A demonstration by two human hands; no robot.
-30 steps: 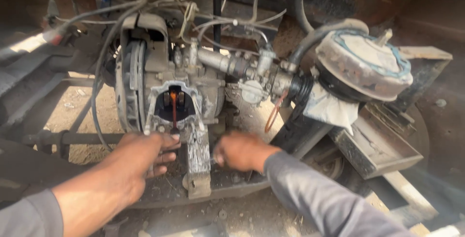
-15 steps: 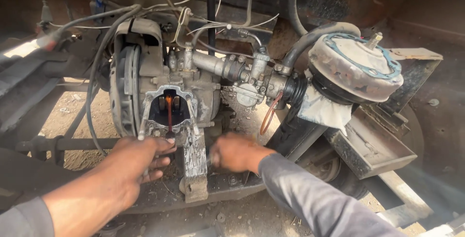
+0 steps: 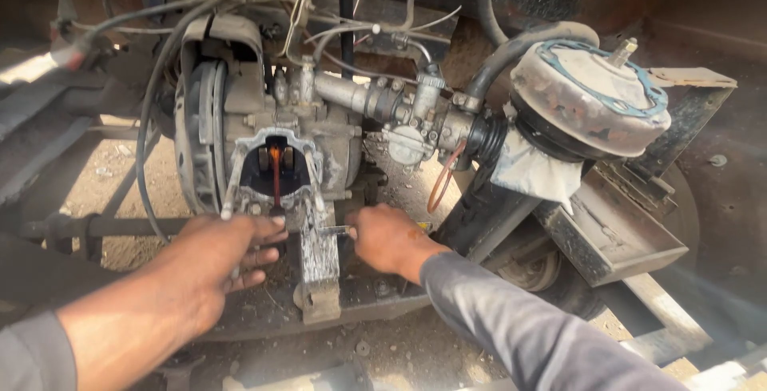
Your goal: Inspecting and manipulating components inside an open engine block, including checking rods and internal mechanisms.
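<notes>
Reaching in from lower left, the left hand (image 3: 220, 251) lay palm down, fingers curled loosely against the underside of the small engine (image 3: 276, 147), just below its open casing (image 3: 274, 174); what it held, if anything, could not be told. Right hand (image 3: 389, 239), grey sleeve, was fisted tight around a slim metal tool (image 3: 334, 230) pointing at the engine's mounting bracket (image 3: 319, 267). Carburettor (image 3: 415, 115) and round air filter (image 3: 590, 99) sat to the right. Dusty dirt ground (image 3: 399, 351) below, vehicle frame around.
</notes>
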